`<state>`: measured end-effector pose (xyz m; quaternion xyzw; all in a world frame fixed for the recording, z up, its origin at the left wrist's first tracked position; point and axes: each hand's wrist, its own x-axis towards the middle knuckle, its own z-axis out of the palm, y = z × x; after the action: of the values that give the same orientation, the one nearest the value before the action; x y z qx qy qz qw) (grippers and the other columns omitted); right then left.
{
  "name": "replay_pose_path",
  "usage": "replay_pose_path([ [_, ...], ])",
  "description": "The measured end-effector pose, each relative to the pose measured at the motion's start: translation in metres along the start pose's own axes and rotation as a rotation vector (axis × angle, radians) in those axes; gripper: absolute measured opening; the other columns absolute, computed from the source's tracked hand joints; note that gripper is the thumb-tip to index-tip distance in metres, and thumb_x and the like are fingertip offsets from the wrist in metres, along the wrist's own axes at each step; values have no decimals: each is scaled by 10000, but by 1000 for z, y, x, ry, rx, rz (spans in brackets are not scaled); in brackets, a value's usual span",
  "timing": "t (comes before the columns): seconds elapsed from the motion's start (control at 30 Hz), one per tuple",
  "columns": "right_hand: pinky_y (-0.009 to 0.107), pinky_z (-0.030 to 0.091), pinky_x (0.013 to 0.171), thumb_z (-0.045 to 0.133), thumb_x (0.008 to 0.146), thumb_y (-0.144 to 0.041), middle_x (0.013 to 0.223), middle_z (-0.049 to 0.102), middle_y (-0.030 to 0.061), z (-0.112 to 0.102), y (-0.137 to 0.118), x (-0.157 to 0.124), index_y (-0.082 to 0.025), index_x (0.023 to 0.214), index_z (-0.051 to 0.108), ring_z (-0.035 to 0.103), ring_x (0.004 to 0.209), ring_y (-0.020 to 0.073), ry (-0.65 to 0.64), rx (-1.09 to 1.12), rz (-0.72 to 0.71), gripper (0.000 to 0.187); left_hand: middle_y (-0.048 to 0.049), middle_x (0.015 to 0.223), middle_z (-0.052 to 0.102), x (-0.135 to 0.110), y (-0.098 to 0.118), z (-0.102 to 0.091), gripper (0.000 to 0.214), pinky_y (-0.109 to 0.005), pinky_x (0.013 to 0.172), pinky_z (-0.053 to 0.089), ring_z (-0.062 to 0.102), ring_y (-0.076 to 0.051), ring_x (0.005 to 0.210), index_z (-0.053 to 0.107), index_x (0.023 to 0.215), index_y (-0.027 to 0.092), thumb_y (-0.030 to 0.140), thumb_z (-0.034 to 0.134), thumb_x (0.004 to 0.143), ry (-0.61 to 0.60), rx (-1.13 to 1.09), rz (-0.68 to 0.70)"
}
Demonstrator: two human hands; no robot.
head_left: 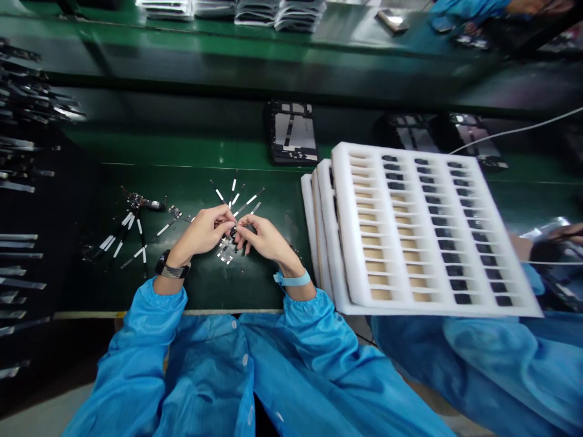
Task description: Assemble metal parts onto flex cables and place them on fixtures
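1. Between the fingertips of both hands, near the middle of the green surface (262,291), sits a small dark component (233,230), too small to make out in detail.
2. Left grip (198,233) and right grip (268,240) are drawn together, with their fingers curled inward and clamped on that component from either side.
3. Just below the grips lies a little cluster of metallic strips (225,250).
4. Left of the grip, a dark branching assembly with white tabs (134,203) rests on the surface, with thin white-tabbed strips (122,240) spread around it.
5. Just beyond the grip, slim loose strips (237,194) fan outward.
6. Right of the grip, a tilted white foam tray (346,182) holds rows of dark parts (437,224) and overlaps two more foam trays (314,237).
7. Farther beyond the grip lie black frames (291,133), while a white cable (514,130) crosses above the tray.
8. Far left of the grip, rows of dark metal strips (18,255) line a black area.
9. Behind the grip, a wristwatch (172,267) circles the left wrist and a blue wrist strap (291,279) circles the right, above blue sleeves (136,358).
10. Far right of the grip, a co-worker's blue sleeve (492,370) and hand (565,233) show beside the tray.
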<state>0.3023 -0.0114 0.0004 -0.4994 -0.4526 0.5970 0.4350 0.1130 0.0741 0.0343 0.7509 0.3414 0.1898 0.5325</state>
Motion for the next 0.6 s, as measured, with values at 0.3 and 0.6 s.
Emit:
replay_pose_path([
  [0.3,235,607,525,835,903,-565,852,769,65,-12,-9,-1,-151,954,658,771,696,177,-203,192,-18,453,-26,703,713,2,-1,-4,253,-225,554,478,604,-110,556,661,890,169,375,807,892,-135,-346,-75],
  [0.6,227,603,511,868,889,-524,851,783,71,-12,-5,1,-145,946,666,774,694,178,-220,226,-8,433,-25,674,708,4,-6,-1,314,-209,535,475,608,-103,538,675,877,164,408,870,851,-143,-383,-104],
])
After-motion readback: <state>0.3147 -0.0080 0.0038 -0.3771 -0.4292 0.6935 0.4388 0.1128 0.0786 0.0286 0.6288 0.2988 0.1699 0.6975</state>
